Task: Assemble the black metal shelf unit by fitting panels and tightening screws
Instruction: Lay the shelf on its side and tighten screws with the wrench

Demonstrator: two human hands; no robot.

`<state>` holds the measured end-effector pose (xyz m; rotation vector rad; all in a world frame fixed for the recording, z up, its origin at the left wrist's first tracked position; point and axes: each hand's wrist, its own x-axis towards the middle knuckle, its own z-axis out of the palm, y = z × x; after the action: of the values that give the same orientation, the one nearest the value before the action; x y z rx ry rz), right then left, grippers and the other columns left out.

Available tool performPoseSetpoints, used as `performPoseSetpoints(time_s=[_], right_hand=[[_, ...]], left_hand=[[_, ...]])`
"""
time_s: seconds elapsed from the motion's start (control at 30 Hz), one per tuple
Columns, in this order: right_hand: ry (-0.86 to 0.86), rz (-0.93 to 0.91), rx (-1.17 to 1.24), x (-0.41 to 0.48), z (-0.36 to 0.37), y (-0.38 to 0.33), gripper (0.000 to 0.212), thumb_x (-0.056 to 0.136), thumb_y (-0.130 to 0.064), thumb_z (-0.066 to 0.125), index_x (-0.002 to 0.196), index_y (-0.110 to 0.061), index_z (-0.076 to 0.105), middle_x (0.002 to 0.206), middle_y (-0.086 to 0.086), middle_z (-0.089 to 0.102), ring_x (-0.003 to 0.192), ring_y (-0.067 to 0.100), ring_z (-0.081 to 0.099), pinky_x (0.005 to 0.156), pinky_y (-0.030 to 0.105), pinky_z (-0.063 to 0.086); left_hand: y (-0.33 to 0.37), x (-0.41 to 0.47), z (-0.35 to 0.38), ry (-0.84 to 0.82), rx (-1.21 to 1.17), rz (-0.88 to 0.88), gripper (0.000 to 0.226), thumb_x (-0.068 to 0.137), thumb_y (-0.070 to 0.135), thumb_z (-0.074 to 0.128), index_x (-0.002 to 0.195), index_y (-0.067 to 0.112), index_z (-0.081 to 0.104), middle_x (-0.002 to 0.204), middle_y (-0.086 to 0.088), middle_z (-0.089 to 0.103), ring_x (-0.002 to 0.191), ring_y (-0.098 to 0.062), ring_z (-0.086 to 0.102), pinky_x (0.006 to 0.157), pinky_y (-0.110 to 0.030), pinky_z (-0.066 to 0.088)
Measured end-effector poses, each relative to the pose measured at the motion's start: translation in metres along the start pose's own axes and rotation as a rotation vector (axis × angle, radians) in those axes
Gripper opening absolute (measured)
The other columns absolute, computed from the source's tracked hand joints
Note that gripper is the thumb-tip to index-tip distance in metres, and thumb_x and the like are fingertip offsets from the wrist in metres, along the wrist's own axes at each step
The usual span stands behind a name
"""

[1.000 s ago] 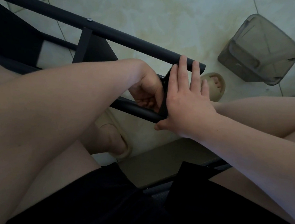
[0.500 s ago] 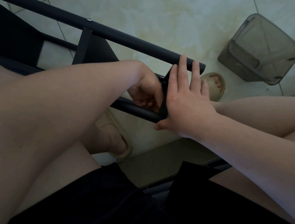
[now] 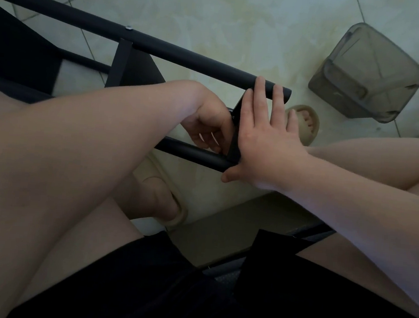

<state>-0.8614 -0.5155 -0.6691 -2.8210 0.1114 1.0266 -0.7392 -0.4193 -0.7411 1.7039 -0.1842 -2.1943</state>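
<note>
Right hand [image 3: 267,151] flat on end panel [image 3: 234,145], left hand [image 3: 206,127] curled behind, grip unclear; easing pressure could misalign panel.

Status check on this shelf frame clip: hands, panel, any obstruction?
Right hand flat against end panel, fingertips over upper tube. Left hand curled behind panel, contents hidden. No obstruction seen.
</note>
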Motion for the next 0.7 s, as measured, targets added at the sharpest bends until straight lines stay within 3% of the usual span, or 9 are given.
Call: performPoseSetpoints(time_s=[0.1, 0.27, 0.33, 0.43, 0.53, 0.6, 0.7], right_hand=[[0.028, -0.043, 0.012, 0.019, -0.016, 0.014, 0.152, 0.063, -0.075, 0.079, 0.157, -0.009, -0.022, 0.162, 0.006, -0.035, 0.151, 0.036, -0.026, 0.120, 0.066, 0.000], [0.092, -0.090, -0.016, 0.064, -0.059, 0.043, 0.143, 0.065, -0.071, 0.080, 0.161, -0.021, -0.014, 0.167, -0.007, -0.025, 0.155, 0.021, -0.020, 0.120, 0.064, -0.004], [0.157, -0.079, 0.005, 0.078, -0.071, 0.053, 0.125, 0.073, -0.066, 0.078, 0.162, -0.024, 0.001, 0.169, -0.010, -0.012, 0.156, 0.018, -0.012, 0.121, 0.064, -0.003], [0.366, -0.059, 0.013, 0.096, -0.080, 0.060, 0.083, 0.090, -0.049, 0.071, 0.157, -0.026, 0.028, 0.169, -0.008, 0.013, 0.157, 0.019, 0.007, 0.121, 0.059, 0.007], [0.547, -0.094, 0.023, 0.108, -0.079, 0.055, 0.052, 0.098, -0.026, 0.060, 0.148, -0.020, 0.043, 0.161, -0.001, 0.035, 0.150, 0.025, 0.025, 0.118, 0.053, 0.020], [0.536, -0.122, 0.002, 0.111, -0.075, 0.049, 0.055, 0.098, -0.024, 0.057, 0.150, -0.019, 0.041, 0.162, 0.002, 0.033, 0.151, 0.026, 0.024, 0.118, 0.051, 0.020], [0.449, -0.129, -0.040, 0.110, -0.067, 0.043, 0.067, 0.097, -0.028, 0.058, 0.157, -0.022, 0.030, 0.167, 0.006, 0.017, 0.153, 0.029, 0.016, 0.121, 0.047, 0.017]], left_hand=[[0.002, -0.010, -0.010, 0.230, 0.027, 0.051, 0.016, 0.095, 0.019, 0.058, 0.103, 0.017, 0.072, 0.089, 0.005, 0.076, 0.088, -0.014, 0.068, 0.080, -0.030, 0.051], [0.007, -0.048, -0.040, 0.704, 0.447, 0.046, 0.031, 0.097, 0.038, 0.055, 0.102, 0.013, 0.072, 0.102, -0.007, 0.070, 0.087, -0.026, 0.063, 0.078, -0.035, 0.048], [0.007, -0.066, -0.050, 0.806, 0.481, 0.085, 0.041, 0.101, 0.042, 0.048, 0.104, 0.010, 0.073, 0.107, -0.010, 0.067, 0.097, -0.030, 0.060, 0.078, -0.035, 0.042], [0.001, -0.089, -0.060, 0.937, 0.360, 0.170, 0.048, 0.100, 0.048, 0.043, 0.087, 0.015, 0.075, 0.093, -0.005, 0.066, 0.090, -0.026, 0.060, 0.071, -0.033, 0.040], [-0.006, -0.103, -0.067, 1.033, 0.372, 0.176, 0.043, 0.096, 0.055, 0.050, 0.106, 0.017, 0.067, 0.104, 0.000, 0.064, 0.097, -0.025, 0.059, 0.081, -0.036, 0.046], [-0.010, -0.110, -0.067, 1.113, 0.557, 0.071, 0.039, 0.091, 0.052, 0.059, 0.116, 0.022, 0.062, 0.106, 0.000, 0.063, 0.099, -0.027, 0.058, 0.085, -0.038, 0.046], [-0.016, -0.109, -0.060, 1.195, 0.797, -0.071, 0.027, 0.091, 0.037, 0.063, 0.115, 0.025, 0.060, 0.098, 0.001, 0.060, 0.089, -0.024, 0.055, 0.074, -0.035, 0.039]])
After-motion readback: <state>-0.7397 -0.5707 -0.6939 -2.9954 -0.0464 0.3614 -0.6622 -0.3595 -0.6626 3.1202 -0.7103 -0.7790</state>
